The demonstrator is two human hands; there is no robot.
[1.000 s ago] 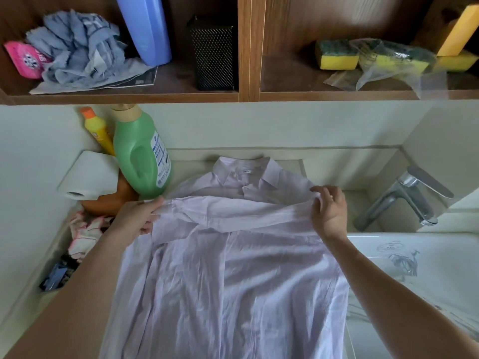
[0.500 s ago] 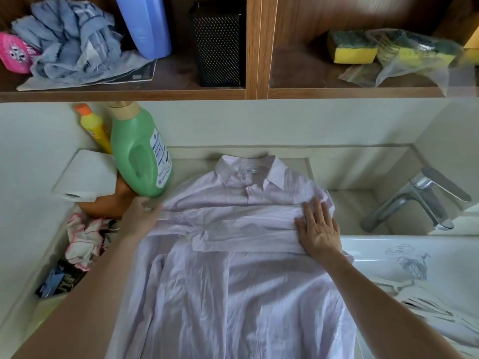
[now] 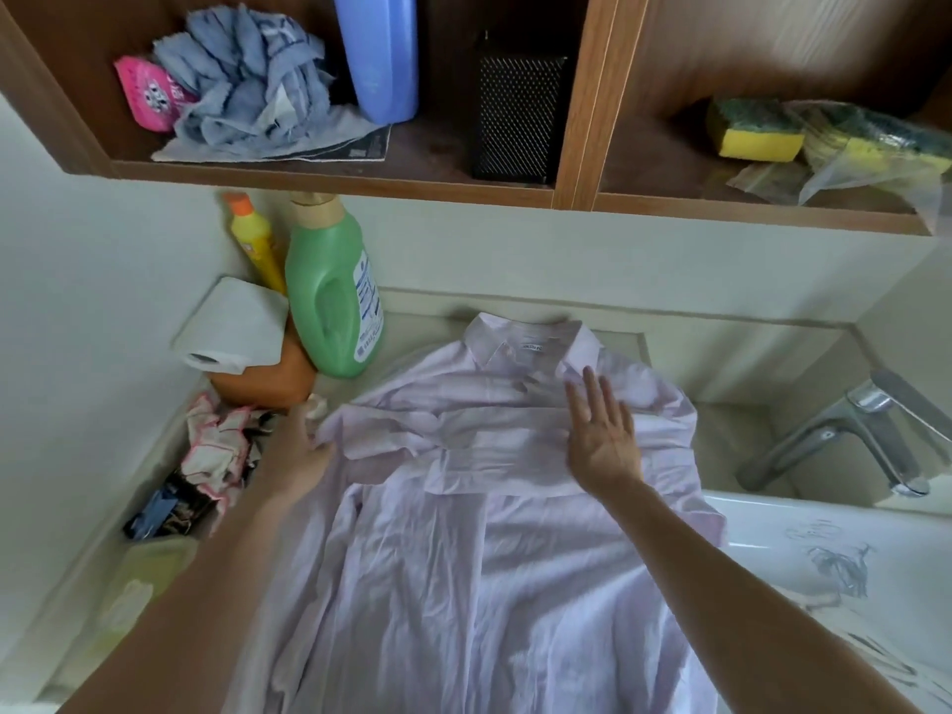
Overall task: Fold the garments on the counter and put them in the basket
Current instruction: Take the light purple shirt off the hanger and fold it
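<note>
wooden shelf [image 3: 329, 180] above: blue-grey rag [image 3: 247, 79], pink packet [image 3: 147, 97], blue bottle [image 3: 384, 54], black mesh holder [image 3: 517, 121], yellow-green sponge [image 3: 754, 128]. left rear below: green detergent bottle [image 3: 332, 301] beside yellow bottle [image 3: 255, 239]; white paper roll [image 3: 232, 327] resting on orange tub [image 3: 268, 376]. chrome faucet [image 3: 845, 440] at right.

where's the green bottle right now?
Head view, left of centre: the green bottle stands upright at the back of the counter, between the paper roll on its left and the shirt on its right, a yellow bottle just behind it.

Creased matt cloth shirt [image 3: 463, 584] in left hand [image 3: 301, 456] grip, w/ glossy plastic bottle [image 3: 329, 306] just beyond & polished metal tap [image 3: 845, 435] far right.
</note>
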